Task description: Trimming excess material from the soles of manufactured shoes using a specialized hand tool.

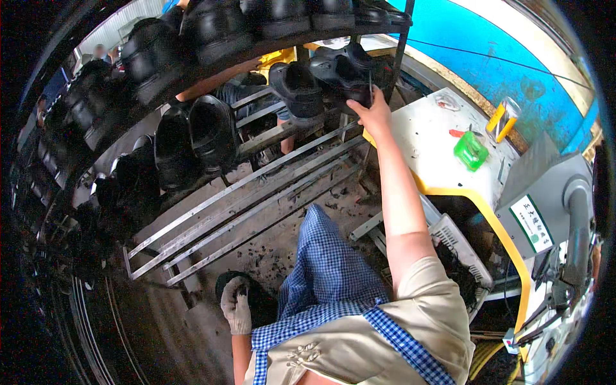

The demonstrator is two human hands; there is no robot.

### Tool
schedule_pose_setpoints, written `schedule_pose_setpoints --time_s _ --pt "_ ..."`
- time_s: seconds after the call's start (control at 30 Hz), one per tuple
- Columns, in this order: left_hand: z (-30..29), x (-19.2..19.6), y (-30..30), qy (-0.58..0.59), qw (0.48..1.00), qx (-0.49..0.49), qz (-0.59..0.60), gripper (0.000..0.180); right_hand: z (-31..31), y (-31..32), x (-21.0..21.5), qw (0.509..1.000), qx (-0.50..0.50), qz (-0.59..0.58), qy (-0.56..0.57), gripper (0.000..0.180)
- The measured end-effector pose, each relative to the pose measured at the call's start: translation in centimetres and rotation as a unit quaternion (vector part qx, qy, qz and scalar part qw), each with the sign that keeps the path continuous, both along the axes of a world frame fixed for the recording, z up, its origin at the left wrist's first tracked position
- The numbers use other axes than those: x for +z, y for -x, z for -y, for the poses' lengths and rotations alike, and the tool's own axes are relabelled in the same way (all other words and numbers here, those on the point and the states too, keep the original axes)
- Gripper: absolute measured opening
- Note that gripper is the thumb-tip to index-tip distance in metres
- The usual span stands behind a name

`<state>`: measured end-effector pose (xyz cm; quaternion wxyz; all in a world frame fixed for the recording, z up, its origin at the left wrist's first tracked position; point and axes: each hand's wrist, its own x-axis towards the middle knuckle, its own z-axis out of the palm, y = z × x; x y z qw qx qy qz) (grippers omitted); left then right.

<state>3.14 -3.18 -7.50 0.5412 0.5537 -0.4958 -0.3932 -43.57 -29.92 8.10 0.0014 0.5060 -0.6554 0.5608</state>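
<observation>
My right hand (373, 115), bare, reaches out to the far end of the metal rack. Its fingers and thumb close on the heel end of a black shoe (339, 72) there. Another black shoe (300, 90) stands just left of it on the bars. Low at my left side, my left hand (236, 303) wears a pale glove and is closed on the edge of a dark piece that looks like a black shoe (260, 300); its far part lies in shadow beside my checked apron (327, 256).
Rows of black shoes (215, 29) fill the upper shelf, and more black shoes (212, 131) stand on the lower bars (250, 186). At right is a white table (417, 138) with a green container (471, 151) and a yellow can (503, 120). A grey machine (545, 186) and a white basket (465, 250) stand nearby.
</observation>
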Motion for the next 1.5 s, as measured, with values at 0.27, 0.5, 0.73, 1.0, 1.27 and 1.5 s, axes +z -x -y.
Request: schedule_pose_setpoints --time_s 0.27,0.5,0.73,1.0,1.27,1.5 --pt "-0.9 1.2 0.8 -0.050 0.997 -0.017 0.055 0.029 3.6 6.3 4.3 0.980 -0.149 -0.127 -0.028 0.038" --pt "-1.1 -0.1 1.0 -0.055 0.998 0.001 -0.036 0.027 6.9 7.4 7.2 0.913 -0.152 -0.271 -0.263 0.057" --pt "-1.2 2.1 2.1 -0.084 0.996 -0.007 0.020 0.029 4.5 10.5 8.9 0.910 -0.087 -0.272 -0.301 0.055" --pt "0.1 2.0 2.5 -0.083 0.994 -0.073 0.023 0.031 -8.3 2.8 13.6 0.928 -0.219 -0.281 -0.114 0.045" --pt "0.9 5.9 3.4 -0.036 0.978 -0.193 -0.075 0.024 -25.4 -8.8 12.9 0.952 0.007 -0.301 -0.051 0.025" --pt "3.0 15.1 7.3 0.332 0.876 -0.188 0.294 0.043 -21.5 -15.4 5.2 0.857 0.470 -0.153 -0.142 0.028"
